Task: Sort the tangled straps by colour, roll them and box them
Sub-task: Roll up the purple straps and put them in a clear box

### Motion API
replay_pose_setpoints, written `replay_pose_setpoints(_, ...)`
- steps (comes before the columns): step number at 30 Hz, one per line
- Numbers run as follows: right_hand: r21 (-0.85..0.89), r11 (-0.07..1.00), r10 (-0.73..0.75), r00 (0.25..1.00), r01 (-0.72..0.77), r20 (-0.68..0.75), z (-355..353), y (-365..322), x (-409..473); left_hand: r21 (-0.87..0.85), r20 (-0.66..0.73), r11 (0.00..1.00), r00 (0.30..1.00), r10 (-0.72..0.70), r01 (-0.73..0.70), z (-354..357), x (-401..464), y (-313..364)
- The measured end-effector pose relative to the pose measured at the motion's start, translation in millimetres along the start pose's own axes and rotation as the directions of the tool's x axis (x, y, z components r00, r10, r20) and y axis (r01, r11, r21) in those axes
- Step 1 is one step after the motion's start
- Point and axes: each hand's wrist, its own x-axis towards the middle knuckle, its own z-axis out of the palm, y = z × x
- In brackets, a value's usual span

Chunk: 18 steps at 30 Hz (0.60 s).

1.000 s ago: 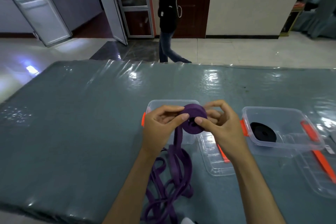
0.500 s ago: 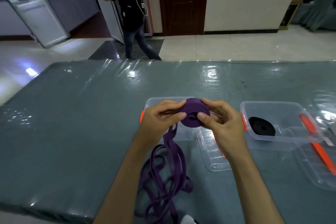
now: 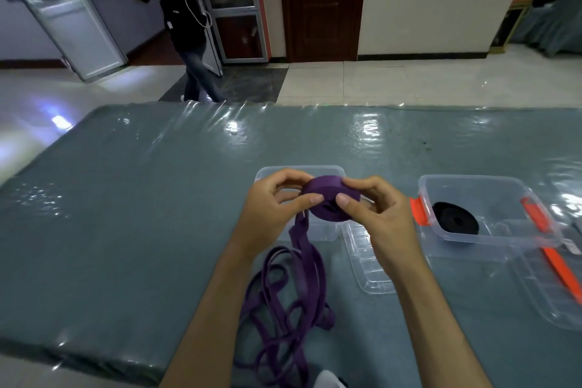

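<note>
Purple strap roll (image 3: 330,202), frame centre, above open box (image 3: 267,172): my left hand (image 3: 274,214) and right hand (image 3: 379,217) pinch it, keeping coils tight. Loose tail (image 3: 289,302) trails down worktop (image 3: 141,214). Black roll (image 3: 455,222) boxed, right.

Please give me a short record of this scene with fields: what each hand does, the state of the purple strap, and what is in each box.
left hand: holds the purple roll from the left
right hand: holds the same roll from the right
loose purple strap: hangs from the roll, unrolled loops on the table
left box: behind the hands, contents hidden
right box: open, holds a black roll
lids: one clear lid between the boxes, another lid at right
</note>
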Motion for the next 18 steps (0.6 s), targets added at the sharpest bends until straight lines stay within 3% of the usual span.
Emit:
replay_pose_setpoints(2,-0.059,0.998,0.022,0.998,-0.018,0.062,-5,-1,3,0.032,0.009,0.999,1.000,-0.008,0.008,-1,-2,-2)
replay_pose_setpoints(5,-0.139,0.990,-0.027,0.999,0.032,0.042,-10,-4,7,0.050,-0.021,0.999,1.000,-0.006,0.007,10,-4,-6)
replay_pose_setpoints(11,-0.034,0.999,-0.035,0.997,0.033,-0.065,-2,-3,9,-0.034,0.015,0.999,0.999,-0.030,0.030,9,4,-1)
replay_pose_setpoints(18,-0.135,0.991,-0.010,0.999,0.014,0.033,-12,-11,17,0.011,0.034,0.999,0.998,0.051,-0.051,9,8,-3)
